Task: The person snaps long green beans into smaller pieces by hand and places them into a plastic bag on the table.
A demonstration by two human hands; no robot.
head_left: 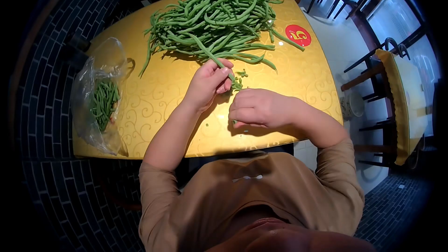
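Observation:
My left hand (208, 83) is closed around a long green bean (204, 48), whose far end slants up over the heap. Just right of it, lower down, my right hand (255, 108) is curled shut with its knuckles up; a small green bit, seemingly a piece of bean (234, 122), peeks out at its fingers. Between the two hands lie small bean ends (237, 84) on the table. Beyond them spreads a large heap of long green beans (219, 18). The inside of my right hand is hidden.
A clear plastic bag (86, 107) with short bean pieces (105, 100) lies at the left edge of the yellow table (154, 121). A red round sticker (297, 35) marks the right side. Another table (408, 98) with chairs stands farther right; a dark brick wall is at left.

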